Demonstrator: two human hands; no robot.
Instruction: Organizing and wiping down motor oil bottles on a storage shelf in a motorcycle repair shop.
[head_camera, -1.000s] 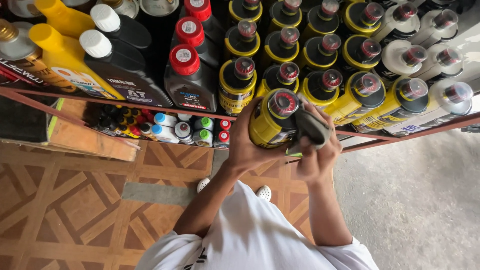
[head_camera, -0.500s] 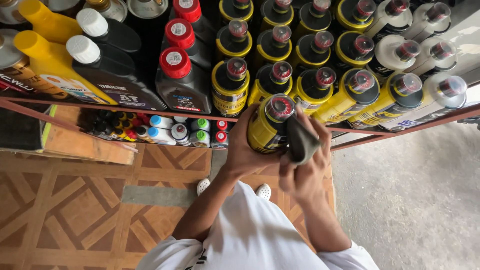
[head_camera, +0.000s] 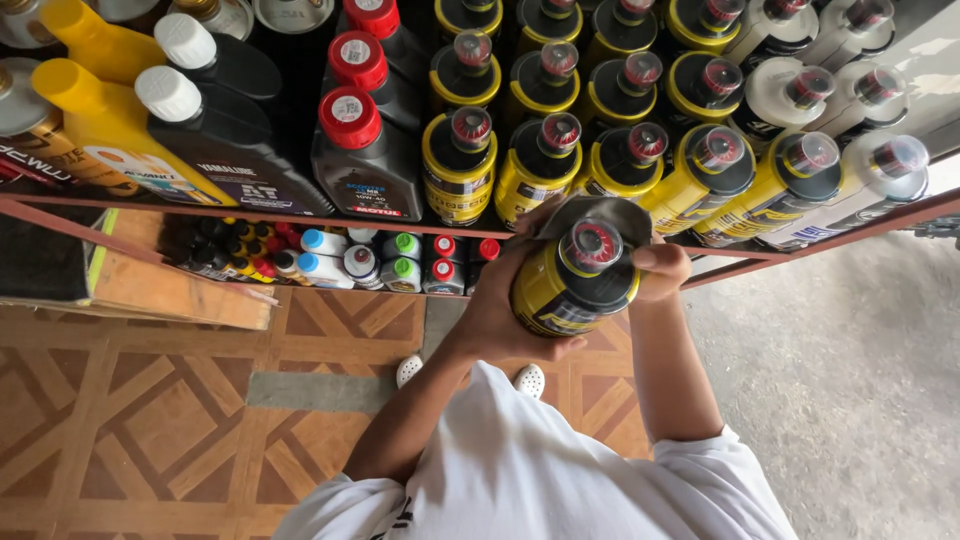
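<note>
Yellow bottle (head_camera: 578, 285), black-labelled, with a clear cap over a red seal; one item, held in front of the shelf rail (head_camera: 300, 215), at centre of the head view.

Head view, entry by entry:
- Left hand (head_camera: 495, 310): wrapped round the bottle's side from 9 o'clock, fingers closed against the body, thumb out of sight behind it.
- Right hand (head_camera: 655, 270): at the bottle's 3 o'clock, thumb and fingers pinching a grey cloth (head_camera: 590, 212) that drapes over the shoulder at 12 o'clock.
- Matching yellow bottles (head_camera: 540, 165): ranked on the shelf at 12 o'clock, caps outward.
- Black bottles with red caps (head_camera: 365, 150): at 10 o'clock.
- Small bottles with mixed caps (head_camera: 360, 262): on a lower level at 9 o'clock.
- White shoes (head_camera: 468, 375): on the patterned floor at 6 o'clock.

Handling note, as judgement: wiping goes best with the left hand keeping a firm hold low on the body while the cloth passes round shoulder and cap; turning the bottle rather than the cloth should reach the hidden side. A loose hold risks a drop onto the tiles.
</note>
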